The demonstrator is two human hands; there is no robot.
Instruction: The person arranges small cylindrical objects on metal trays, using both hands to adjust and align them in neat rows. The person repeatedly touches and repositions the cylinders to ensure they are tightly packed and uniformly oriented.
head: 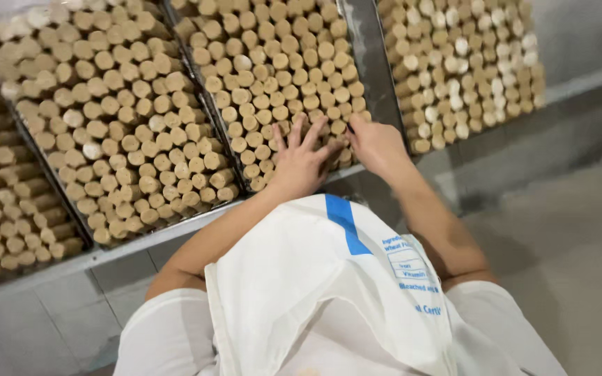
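Rolls (273, 76) stacked in tray (360, 66); left hand (302, 161), right hand (377, 145) pressing ends.

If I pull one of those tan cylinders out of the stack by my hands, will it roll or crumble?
The tan cylinders look round-sided, so a loose one would probably roll. They seem stiff, holding stacked rows. Both the left hand and right hand press flat, suggesting they shift easily.

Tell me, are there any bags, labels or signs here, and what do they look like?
White sack: draped at the person's front, between the arms, at the bottom of the picture; soft, creased cloth-like material with a blue stripe and small blue printing.
Printed panel: on the sack's right side; a small boxed block of blue lettering.
No signs or screens in view.
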